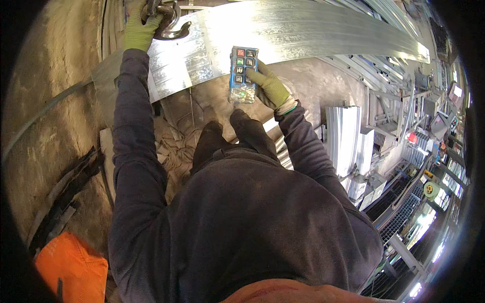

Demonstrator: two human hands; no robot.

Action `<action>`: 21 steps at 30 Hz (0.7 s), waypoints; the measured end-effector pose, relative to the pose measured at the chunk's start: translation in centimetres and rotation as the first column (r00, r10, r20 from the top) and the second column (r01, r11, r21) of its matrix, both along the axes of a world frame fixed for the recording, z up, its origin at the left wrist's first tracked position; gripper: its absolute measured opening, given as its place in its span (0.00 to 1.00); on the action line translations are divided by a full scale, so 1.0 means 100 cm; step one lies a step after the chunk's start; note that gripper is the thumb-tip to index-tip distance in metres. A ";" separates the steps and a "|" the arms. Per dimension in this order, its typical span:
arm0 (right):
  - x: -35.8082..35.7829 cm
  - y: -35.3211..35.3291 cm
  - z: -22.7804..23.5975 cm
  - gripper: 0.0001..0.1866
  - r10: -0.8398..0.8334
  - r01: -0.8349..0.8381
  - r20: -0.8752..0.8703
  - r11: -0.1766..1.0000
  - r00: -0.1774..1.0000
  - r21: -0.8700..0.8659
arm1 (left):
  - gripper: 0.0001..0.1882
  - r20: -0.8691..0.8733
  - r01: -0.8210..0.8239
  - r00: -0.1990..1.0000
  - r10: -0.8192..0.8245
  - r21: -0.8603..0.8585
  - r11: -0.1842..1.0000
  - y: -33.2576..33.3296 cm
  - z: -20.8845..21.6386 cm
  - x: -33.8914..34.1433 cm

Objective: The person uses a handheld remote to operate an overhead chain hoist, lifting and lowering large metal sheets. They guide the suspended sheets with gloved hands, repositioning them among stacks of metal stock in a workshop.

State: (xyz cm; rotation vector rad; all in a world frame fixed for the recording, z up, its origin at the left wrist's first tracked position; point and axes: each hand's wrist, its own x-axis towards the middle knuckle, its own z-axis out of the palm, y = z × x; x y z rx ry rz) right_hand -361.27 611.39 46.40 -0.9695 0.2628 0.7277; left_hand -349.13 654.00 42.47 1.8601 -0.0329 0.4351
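Evidently, a long shiny metal sheet spans the upper part of the view, and everything else lies around it. Well below its left end sits an orange cloth, with dark strips of material between the two. At the sheet's left end, the left hand, in a green glove, is wrapped around the upper part of a heavy metal hook, which hangs over that end. Just below the sheet's near edge, right of the hook, a blue-edged remote control is gripped by the gloved right hand, thumb over its buttons. The hands are well apart. Below the sheet's right part stand pale metal panels.
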 end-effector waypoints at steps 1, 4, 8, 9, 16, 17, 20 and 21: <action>-0.003 0.008 -0.002 0.33 -0.066 0.068 -0.051 0.997 0.996 0.026 | 0.36 0.008 0.005 1.000 -0.005 -0.004 1.000 0.008 0.004 -0.006; -0.011 0.035 -0.015 0.26 -0.027 0.027 -0.042 1.000 0.999 0.000 | 0.36 0.109 -0.034 0.994 0.028 0.054 0.998 0.041 0.013 -0.029; -0.017 0.052 -0.031 0.22 -0.037 0.035 -0.021 0.998 0.999 -0.061 | 0.32 0.062 -0.158 0.986 0.156 0.036 0.987 0.073 0.024 -0.052; -0.017 0.055 -0.035 0.22 -0.013 0.013 -0.002 0.997 1.000 -0.076 | 0.30 0.047 -0.140 0.989 0.138 0.059 0.988 0.082 0.027 -0.059; -0.009 0.071 -0.062 0.23 0.087 -0.080 0.019 0.969 0.996 -0.234 | 0.22 -0.031 -0.215 0.974 0.223 0.159 0.964 0.125 0.019 -0.117; -0.005 0.073 -0.067 0.23 0.103 -0.096 0.013 0.964 0.995 -0.249 | 0.22 -0.032 -0.243 0.966 0.255 0.203 0.948 0.132 0.014 -0.127; 0.008 0.078 -0.087 0.27 0.161 -0.133 0.048 0.924 0.986 -0.359 | 0.21 0.013 -0.270 0.962 0.272 -0.080 0.959 0.154 -0.003 -0.148; 0.013 0.080 -0.096 0.28 0.183 -0.150 0.052 0.910 0.982 -0.387 | 0.20 -0.086 -0.325 0.942 0.324 0.000 0.946 0.168 -0.006 -0.158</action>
